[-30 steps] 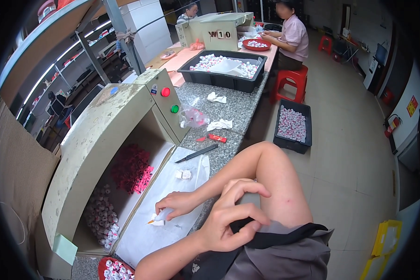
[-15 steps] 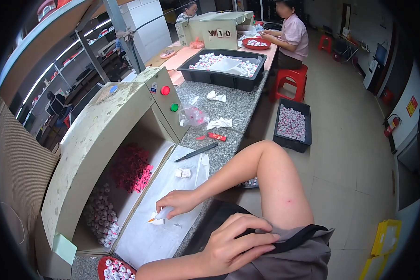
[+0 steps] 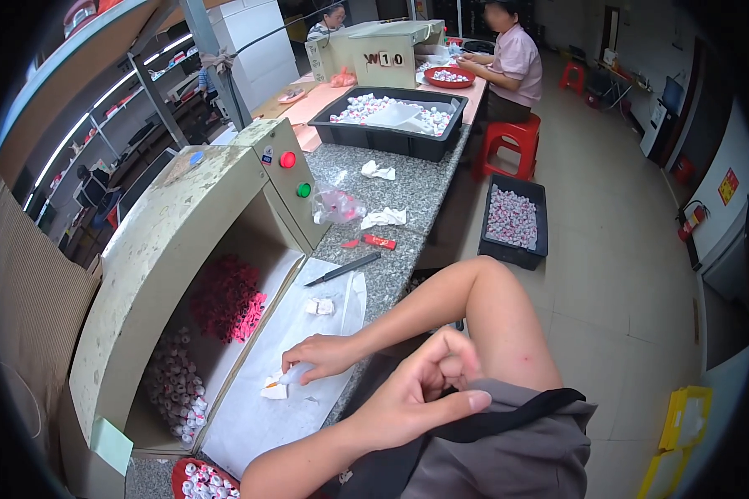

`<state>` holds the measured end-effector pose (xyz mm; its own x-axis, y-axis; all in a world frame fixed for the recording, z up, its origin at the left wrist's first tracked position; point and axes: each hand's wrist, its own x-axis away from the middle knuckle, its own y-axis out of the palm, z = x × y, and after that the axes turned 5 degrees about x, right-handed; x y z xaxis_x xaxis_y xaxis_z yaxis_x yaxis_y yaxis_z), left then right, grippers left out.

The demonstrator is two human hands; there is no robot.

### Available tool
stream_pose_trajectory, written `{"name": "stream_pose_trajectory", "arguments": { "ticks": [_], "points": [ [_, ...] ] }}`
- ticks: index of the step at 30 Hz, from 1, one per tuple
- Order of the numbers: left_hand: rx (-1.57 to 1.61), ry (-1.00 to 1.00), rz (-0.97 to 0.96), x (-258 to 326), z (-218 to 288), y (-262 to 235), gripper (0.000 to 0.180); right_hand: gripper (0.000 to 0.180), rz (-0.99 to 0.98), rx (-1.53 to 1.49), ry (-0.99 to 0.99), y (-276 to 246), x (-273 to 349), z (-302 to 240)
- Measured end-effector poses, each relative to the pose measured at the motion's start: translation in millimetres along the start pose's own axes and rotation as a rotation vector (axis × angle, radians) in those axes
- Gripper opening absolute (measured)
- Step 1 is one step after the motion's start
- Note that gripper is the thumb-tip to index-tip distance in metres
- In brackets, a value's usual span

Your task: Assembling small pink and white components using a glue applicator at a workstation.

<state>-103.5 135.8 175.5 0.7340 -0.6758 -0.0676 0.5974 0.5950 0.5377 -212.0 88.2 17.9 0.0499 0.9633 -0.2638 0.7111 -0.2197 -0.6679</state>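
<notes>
My right hand [image 3: 318, 358] is closed around a small translucent squeeze bottle [image 3: 297, 373]. Its thin orange tip points down onto a folded white tissue pad [image 3: 274, 389], which lies on a white sheet [image 3: 250, 416]. My left hand [image 3: 429, 391] is raised close to the grey sleeve [image 3: 524, 424] of my right arm. Its fingers are loosely curled and the thumb is stretched apart from them; I see nothing in it. Another white tissue pad [image 3: 319, 306] rests farther up the sheet, and a black pen-like knife [image 3: 342, 270] lies beyond it.
At left an open-fronted box [image 3: 171, 224] holds pink pieces [image 3: 233, 299] and small white parts [image 3: 175, 387]. A red basket [image 3: 177, 478] sits at the near edge. Black trays [image 3: 391, 145] of white parts stand on the counter and the floor. A co-worker [image 3: 516, 62] sits at the far end.
My left hand has turned and lifted a little, its fingers curling and its thumb spreading away. My right hand keeps the bottle at the pad. The whole view has shifted slightly.
</notes>
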Motion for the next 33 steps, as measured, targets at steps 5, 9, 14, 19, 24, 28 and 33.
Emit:
{"name": "stream_pose_trajectory", "arguments": {
  "ticks": [5,9,14,19,24,28,33],
  "points": [
    [-0.062,0.222,-0.086,-20,3,18,0.019,0.034,-0.048,-0.008,0.068,3,14,5],
    [-0.382,0.470,0.368,-24,4,9,0.013,0.036,0.151,-0.032,0.022,43,20,30],
    [-0.889,-0.205,-0.068,9,10,31,0.028,0.035,0.000,-0.007,0.062,2,28,5],
    [-0.964,-0.011,-0.124,0,-14,10,0.028,0.034,0.039,-0.033,0.130,11,47,2],
    [-0.859,-0.343,-0.277,9,-9,3,0.022,0.034,-0.009,-0.052,0.175,14,50,-2],
    [-0.930,0.267,0.182,15,5,26,0.024,0.033,0.065,-0.087,0.171,2,53,0],
    [-0.715,0.392,-0.087,-1,-30,59,0.012,0.033,0.160,-0.290,0.287,-4,47,0]
  ]
}}
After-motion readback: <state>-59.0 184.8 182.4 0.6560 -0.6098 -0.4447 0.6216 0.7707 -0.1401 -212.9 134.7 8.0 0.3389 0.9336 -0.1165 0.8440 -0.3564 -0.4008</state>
